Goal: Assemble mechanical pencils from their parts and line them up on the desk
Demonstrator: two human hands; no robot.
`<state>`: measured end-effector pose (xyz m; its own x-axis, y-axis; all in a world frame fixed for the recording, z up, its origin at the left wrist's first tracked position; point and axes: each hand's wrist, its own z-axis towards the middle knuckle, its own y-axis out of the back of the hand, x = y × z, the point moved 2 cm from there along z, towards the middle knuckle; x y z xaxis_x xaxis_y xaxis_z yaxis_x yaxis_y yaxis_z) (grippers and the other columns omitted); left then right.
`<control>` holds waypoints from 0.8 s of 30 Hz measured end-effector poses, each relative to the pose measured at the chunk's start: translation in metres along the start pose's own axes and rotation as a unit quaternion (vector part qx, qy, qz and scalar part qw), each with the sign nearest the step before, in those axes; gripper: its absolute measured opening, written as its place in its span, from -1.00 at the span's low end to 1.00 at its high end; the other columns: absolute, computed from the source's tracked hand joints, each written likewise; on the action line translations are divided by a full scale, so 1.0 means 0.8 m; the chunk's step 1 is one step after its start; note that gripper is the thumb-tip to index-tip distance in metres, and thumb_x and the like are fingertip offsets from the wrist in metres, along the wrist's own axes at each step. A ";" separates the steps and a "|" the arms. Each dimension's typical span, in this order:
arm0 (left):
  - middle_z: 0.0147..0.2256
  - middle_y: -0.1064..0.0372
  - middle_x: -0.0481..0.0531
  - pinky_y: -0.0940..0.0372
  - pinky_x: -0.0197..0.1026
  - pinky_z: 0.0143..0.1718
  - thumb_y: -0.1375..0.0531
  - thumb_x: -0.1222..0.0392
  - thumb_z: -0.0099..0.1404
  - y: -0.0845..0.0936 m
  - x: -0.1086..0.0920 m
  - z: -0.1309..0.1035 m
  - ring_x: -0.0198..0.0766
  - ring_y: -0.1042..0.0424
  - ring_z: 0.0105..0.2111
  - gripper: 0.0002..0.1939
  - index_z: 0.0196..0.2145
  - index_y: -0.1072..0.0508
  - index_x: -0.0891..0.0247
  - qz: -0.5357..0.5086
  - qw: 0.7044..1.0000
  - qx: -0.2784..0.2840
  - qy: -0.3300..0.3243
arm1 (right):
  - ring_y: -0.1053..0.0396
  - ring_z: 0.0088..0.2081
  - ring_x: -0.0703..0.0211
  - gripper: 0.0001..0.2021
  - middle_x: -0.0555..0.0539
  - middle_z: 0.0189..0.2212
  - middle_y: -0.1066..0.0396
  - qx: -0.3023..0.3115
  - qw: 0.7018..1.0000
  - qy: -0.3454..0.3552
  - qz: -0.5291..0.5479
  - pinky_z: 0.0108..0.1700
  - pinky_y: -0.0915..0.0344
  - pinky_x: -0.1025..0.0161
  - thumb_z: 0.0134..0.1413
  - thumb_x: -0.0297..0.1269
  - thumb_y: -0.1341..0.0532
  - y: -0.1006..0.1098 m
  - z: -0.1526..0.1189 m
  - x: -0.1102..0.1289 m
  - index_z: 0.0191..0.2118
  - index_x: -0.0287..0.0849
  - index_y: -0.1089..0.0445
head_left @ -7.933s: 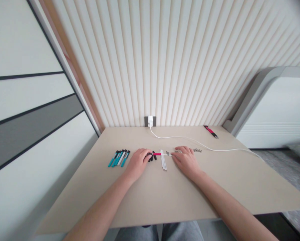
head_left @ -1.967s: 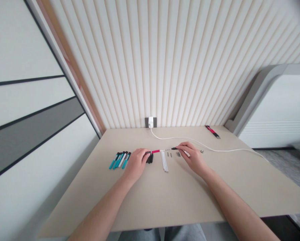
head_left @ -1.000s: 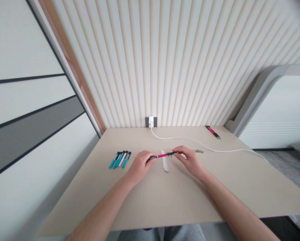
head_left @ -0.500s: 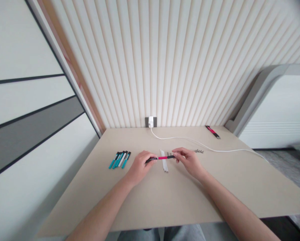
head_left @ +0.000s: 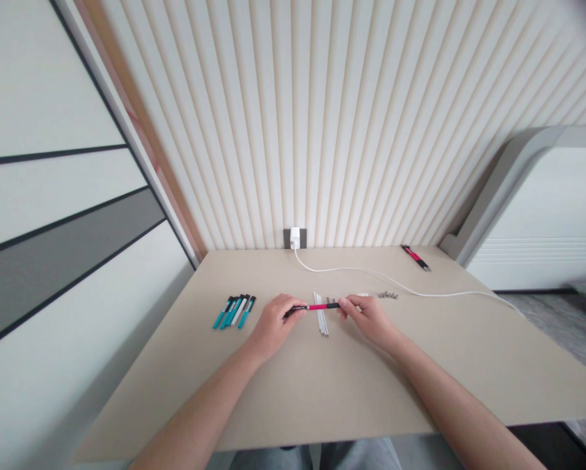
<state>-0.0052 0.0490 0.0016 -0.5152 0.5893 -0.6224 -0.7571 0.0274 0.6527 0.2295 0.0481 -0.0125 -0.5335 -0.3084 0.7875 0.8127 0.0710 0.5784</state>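
A red and black pen (head_left: 317,307) lies level between my two hands, above the table. My left hand (head_left: 278,320) is closed around its black left part. At the pen's right end, the thumb and fingers of my right hand (head_left: 366,314) pinch the tip; the exact point of contact is hidden by the fingers. Behind and below the pen, several thin white refills (head_left: 322,324) lie side by side on the table. Some small dark parts (head_left: 330,300) show just beyond the pen, partly covered by my right hand.
Several teal and white tubes with black caps (head_left: 234,312) lie left on the table (head_left: 283,391). Small metal springs or screws (head_left: 387,296) rest right of my right hand. Red and black pens (head_left: 415,257) lie at the back right. A white cable (head_left: 371,269) crosses from the charger (head_left: 295,237).
My right hand's fingers have closed in on the pen's right end, and small white parts behind that hand now show. My left hand and the pen have hardly moved.
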 end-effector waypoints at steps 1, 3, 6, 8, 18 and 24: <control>-0.33 -0.42 0.01 -0.27 -0.22 -0.22 -0.16 0.20 0.31 0.000 0.000 0.000 -0.25 -0.41 -0.29 -0.89 -0.24 -0.47 0.23 0.003 1.000 -0.002 0.000 | -0.21 -0.59 0.28 -0.48 -0.01 -0.63 -0.38 0.001 1.000 -0.008 -0.004 -0.49 -0.11 0.31 0.28 -0.03 0.04 0.000 0.000 -0.001 -0.57 -0.20 -0.42; -0.32 -0.43 0.01 -0.27 -0.22 -0.21 -0.16 0.21 0.31 0.001 0.000 0.000 -0.24 -0.41 -0.28 -0.90 -0.25 -0.46 0.22 0.006 1.000 -0.008 0.005 | -0.23 -0.57 0.27 -0.47 -0.03 -0.61 -0.40 -0.002 1.000 -0.003 0.000 -0.48 -0.14 0.31 0.29 -0.03 0.06 0.001 0.000 0.000 -0.54 -0.21 -0.43; -0.30 -0.45 0.00 -0.28 -0.22 -0.19 -0.15 0.23 0.31 0.003 0.002 0.001 -0.25 -0.42 -0.27 -0.90 -0.23 -0.46 0.22 0.005 1.000 -0.018 0.019 | -0.36 -0.39 0.19 -0.70 -0.05 -0.40 -0.48 -0.026 0.999 0.044 0.017 -0.31 -0.25 0.27 0.20 -0.08 -0.11 0.005 0.000 0.006 -0.21 -0.16 -0.47; -0.29 -0.45 0.00 -0.28 -0.21 -0.18 -0.15 0.23 0.32 0.004 0.003 0.001 -0.25 -0.43 -0.27 -0.89 -0.22 -0.45 0.21 0.005 0.999 -0.021 0.024 | -0.38 -0.30 0.17 -0.71 -0.05 -0.30 -0.48 -0.039 0.997 0.067 0.027 -0.20 -0.28 0.24 0.12 -0.13 -0.21 0.008 0.000 0.009 -0.07 -0.12 -0.41; -0.29 -0.44 0.01 -0.28 -0.19 -0.17 -0.16 0.21 0.32 0.000 0.004 0.000 -0.24 -0.42 -0.25 -0.89 -0.21 -0.45 0.20 0.016 1.000 -0.018 -0.004 | -0.35 -0.38 0.19 -0.78 -0.01 -0.46 -0.44 -0.025 0.998 0.049 -0.009 -0.38 -0.23 0.31 0.20 -0.15 -0.13 0.010 -0.002 0.008 -0.33 -0.14 -0.44; -0.32 -0.44 0.02 -0.28 -0.19 -0.20 -0.16 0.19 0.32 0.000 0.006 0.000 -0.24 -0.41 -0.28 -0.88 -0.22 -0.46 0.21 0.021 0.999 -0.024 -0.022 | -0.31 -0.49 0.25 -0.61 -0.01 -0.56 -0.40 0.004 0.998 0.055 -0.027 -0.43 -0.19 0.32 0.30 -0.14 0.02 0.007 -0.002 0.010 -0.45 -0.17 -0.40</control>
<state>-0.0077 0.0520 -0.0010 -0.5293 0.6242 -0.5747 -0.7542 -0.0358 0.6557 0.2299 0.0445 -0.0035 -0.5481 -0.4135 0.7270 0.7806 0.0593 0.6222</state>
